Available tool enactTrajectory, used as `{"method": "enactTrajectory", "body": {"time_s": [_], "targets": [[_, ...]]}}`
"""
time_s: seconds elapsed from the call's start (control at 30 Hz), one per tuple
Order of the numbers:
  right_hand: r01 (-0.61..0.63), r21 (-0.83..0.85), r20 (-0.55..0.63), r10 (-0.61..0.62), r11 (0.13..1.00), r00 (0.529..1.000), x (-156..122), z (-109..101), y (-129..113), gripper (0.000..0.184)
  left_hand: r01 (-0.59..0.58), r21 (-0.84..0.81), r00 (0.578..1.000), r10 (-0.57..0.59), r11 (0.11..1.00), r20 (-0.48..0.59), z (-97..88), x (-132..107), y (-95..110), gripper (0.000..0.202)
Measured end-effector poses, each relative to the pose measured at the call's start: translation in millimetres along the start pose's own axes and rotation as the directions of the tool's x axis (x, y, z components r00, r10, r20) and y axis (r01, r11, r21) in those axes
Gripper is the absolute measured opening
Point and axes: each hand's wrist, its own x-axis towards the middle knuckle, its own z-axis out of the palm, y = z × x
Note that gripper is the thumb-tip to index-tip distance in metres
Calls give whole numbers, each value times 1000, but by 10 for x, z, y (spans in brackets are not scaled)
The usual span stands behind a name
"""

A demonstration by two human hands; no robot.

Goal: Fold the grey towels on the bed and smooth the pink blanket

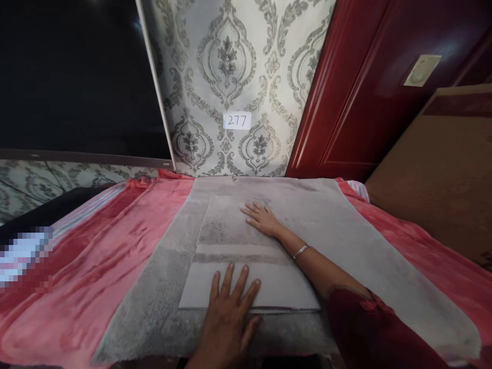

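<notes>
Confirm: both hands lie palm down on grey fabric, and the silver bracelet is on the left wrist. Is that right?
No: the silver bracelet is on the right wrist, as the head view shows. The left hand and right hand do lie palm down on grey fabric.

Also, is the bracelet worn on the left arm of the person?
No, the bracelet is on the arm of the right hand, which lies on the grey cloth.

Free room lies left of the folded towel (249,251); the right forearm (326,266) crosses its right side.
</notes>
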Motion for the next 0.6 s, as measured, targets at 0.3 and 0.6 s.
{"method": "enactTrajectory", "body": {"time_s": [0.3, 0.6], "targets": [[-178, 43, -23, 179, 983, 984, 274, 13, 399, 60, 12, -48, 998, -8, 999, 68, -50, 8, -11, 67], [-280, 26, -10, 280, 960, 960, 288, -61, 377, 61, 27, -83, 996, -20, 996, 93, -39, 14, -16, 62]]}}
